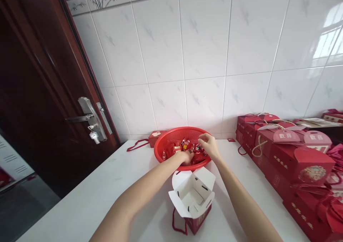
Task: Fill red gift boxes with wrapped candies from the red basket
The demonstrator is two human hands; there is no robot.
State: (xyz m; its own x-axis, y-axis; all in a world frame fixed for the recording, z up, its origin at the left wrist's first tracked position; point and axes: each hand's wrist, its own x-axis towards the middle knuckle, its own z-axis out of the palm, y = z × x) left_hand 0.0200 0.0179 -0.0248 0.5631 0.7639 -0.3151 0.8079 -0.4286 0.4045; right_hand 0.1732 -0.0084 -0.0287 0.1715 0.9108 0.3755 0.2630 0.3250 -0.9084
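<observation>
A red plastic basket (160, 138) stands near the wall with red-wrapped sweets (184, 144) inside. My left hand (188, 157) reaches down among the sweets, its fingers hidden. Over the basket's right side is my right hand (208, 143), fingers curled together; whatever they may hold is too small to name. Just in front of the basket stands a red box (198, 222) with its white flaps spread open. Its white inside shows no sweets, and a dark red cord hangs at its left.
Stacked red gift boxes (284, 163) with cord handles line the right side of the white table (115, 188). Behind the basket's left edge lies a small red box (154, 138) with a ribbon. A brown door (53, 74) with keys stands at the left.
</observation>
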